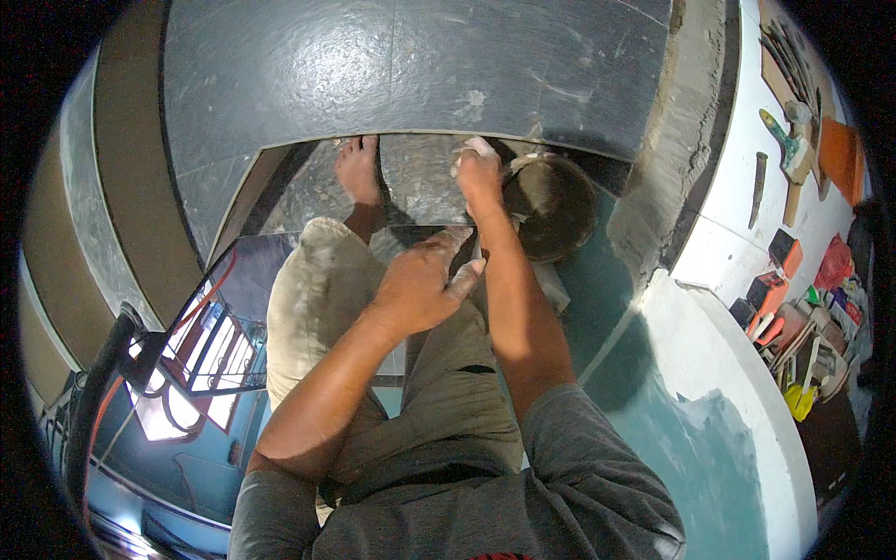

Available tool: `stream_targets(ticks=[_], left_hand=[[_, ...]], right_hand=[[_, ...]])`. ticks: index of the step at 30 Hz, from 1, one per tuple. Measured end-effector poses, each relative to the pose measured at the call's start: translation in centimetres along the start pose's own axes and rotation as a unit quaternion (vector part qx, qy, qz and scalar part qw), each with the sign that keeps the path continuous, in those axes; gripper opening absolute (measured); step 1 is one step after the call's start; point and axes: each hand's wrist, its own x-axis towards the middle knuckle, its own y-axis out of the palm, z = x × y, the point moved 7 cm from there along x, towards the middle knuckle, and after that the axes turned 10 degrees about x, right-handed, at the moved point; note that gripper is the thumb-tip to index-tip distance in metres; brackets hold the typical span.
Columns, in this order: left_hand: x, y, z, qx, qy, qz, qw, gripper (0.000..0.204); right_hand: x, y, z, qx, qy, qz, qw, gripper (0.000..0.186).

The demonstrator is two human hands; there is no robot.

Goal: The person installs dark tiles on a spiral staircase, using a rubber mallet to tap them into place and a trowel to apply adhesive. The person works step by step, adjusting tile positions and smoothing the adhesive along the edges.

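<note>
My left hand (422,285) reaches over my knees, fingers stretched forward and thumb apart. Its fingertips lie at the near edge of a dark stone-look stair tread (422,182). A small pale sliver by the thumb is too unclear to name. Farther forward, my right hand (480,177) is closed round a crumpled white cloth (481,147), low over the tread and beside the bucket. That round, dark bucket (553,207) stands just right of my right wrist; its rim looks smeared with dried mortar.
My bare foot (358,173) rests on the tread. A larger dark slab (401,75) lies beyond. Rough cement (677,140) runs along the right wall. A brush (789,145) and several tools lie on the white ledge (723,229). A dark railing (98,387) curves at left.
</note>
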Motion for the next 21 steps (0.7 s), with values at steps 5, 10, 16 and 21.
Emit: stream_targets(ticks=[5,10,16,21], left_hand=[[-0.2,-0.1,0.4,-0.009,-0.012,0.007,1.000,0.055],[-0.3,-0.9,0.6,-0.007,-0.027,-0.008,1.000,0.055],[-1.5,-2.0,2.0,0.193,-0.108,0.060,0.973,0.049],[-2.4,-0.5,3.1,0.280,-0.146,0.220,0.923,0.051]], right_hand=[[-0.1,2.2,0.3,-0.032,-0.040,0.028,0.998,0.027],[-0.2,4.0,-0.8,-0.030,-0.022,0.039,0.999,0.029],[-1.1,6.1,0.3,-0.060,-0.070,0.060,0.994,0.027],[-1.7,7.8,-0.5,-0.009,0.003,0.096,0.995,0.023]])
